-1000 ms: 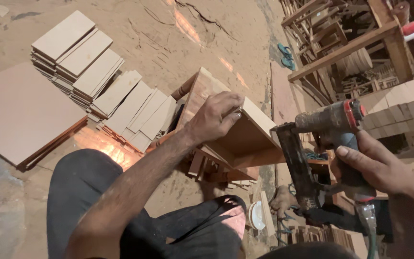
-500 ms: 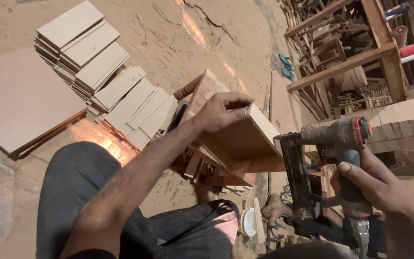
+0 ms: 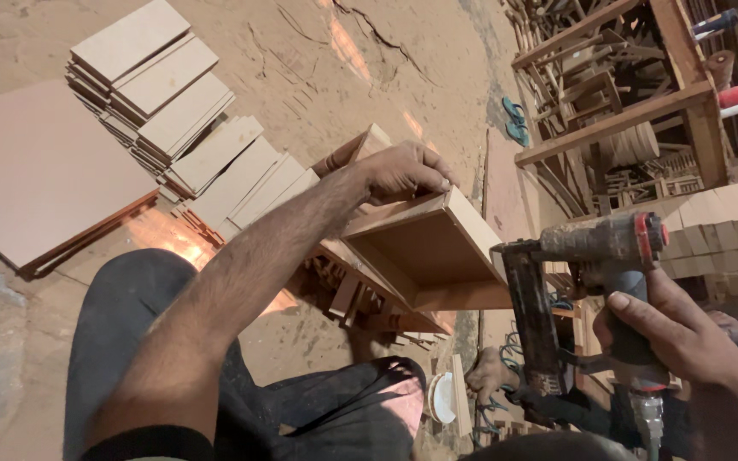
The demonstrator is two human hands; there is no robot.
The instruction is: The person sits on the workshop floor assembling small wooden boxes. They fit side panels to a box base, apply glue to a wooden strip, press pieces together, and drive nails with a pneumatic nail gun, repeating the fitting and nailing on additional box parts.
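My left hand [image 3: 403,173] grips the top edge of an open wooden box frame [image 3: 427,250] made of light brown boards, holding it upright on the sandy floor. My right hand [image 3: 685,337] is wrapped around the handle of a dark pneumatic nail gun [image 3: 574,282] with a red band at its rear. The gun's long black magazine hangs down just right of the box's near side panel, close to it. My knee in dark trousers [image 3: 130,324] is at the lower left.
Stacks of cut rectangular boards [image 3: 181,128] lie fanned out at the upper left, next to a large flat sheet [image 3: 36,179]. Wooden frames and a rack [image 3: 625,111] stand at the upper right. A foot [image 3: 490,376] rests below the box.
My left hand stayed on the box's top edge while the box turned slightly. The nail gun has moved left, closer to the box's side.
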